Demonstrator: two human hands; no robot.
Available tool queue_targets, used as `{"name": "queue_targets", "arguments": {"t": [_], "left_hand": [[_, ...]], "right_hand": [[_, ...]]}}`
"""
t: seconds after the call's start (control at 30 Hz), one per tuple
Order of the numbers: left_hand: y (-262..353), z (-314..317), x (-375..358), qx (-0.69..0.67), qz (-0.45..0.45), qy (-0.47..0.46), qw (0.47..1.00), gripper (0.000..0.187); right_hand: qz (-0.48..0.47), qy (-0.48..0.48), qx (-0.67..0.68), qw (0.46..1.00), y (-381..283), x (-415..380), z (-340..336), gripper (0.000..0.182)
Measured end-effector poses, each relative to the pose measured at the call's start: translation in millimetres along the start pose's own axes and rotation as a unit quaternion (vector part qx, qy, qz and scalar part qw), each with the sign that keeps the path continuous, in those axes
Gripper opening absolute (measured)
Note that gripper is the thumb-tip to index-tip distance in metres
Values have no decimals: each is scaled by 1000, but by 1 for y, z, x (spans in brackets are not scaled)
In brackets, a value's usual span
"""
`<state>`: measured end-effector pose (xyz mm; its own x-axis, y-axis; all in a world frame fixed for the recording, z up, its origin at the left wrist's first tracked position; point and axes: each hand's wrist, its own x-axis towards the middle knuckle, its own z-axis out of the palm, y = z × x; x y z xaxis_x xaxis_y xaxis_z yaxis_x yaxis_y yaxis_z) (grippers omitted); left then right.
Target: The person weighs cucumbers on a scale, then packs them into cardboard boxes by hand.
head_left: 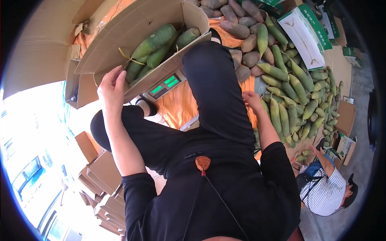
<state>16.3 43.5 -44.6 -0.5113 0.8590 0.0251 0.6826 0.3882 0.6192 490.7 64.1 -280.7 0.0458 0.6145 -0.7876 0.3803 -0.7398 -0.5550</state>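
Note:
My left hand (111,87) is at the near corner of a cardboard box (120,36), thumb apart from the fingers. Its fingertips are close to the tip of a green radish (155,40), one of several lying in the box. A yellowish stalk (128,55) sticks out among them. The box stands on a scale (167,85) with a lit green display. Beyond my right knee, my right hand (252,100) has its fingers curled together beside a pile of green radishes (298,86). Whatever it may pinch is too small to make out.
Purplish-brown root vegetables (235,30) lie beyond the radish pile. A white-and-green carton (303,36) rests on the far side. Folded cardboard boxes (106,172) stack at left. Orange sheeting (177,102) covers the ground. Another person (327,188) crouches at lower right, reaching toward radishes.

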Motion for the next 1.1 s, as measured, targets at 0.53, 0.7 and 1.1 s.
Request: {"name": "queue_targets", "arguments": {"t": [0.53, 0.7, 1.1], "left_hand": [[-24, -54, -5, -292, -24, 208, 933, 30], [-34, -97, 11, -164, -141, 159, 963, 45], [-83, -52, 58, 90, -309, -257, 911, 47]], "right_hand": [[-439, -19, -241, 865, -410, -78, 33, 35], [-370, 30, -454, 810, -410, -51, 68, 50], [-228, -32, -480, 846, -388, -37, 97, 45]]}}
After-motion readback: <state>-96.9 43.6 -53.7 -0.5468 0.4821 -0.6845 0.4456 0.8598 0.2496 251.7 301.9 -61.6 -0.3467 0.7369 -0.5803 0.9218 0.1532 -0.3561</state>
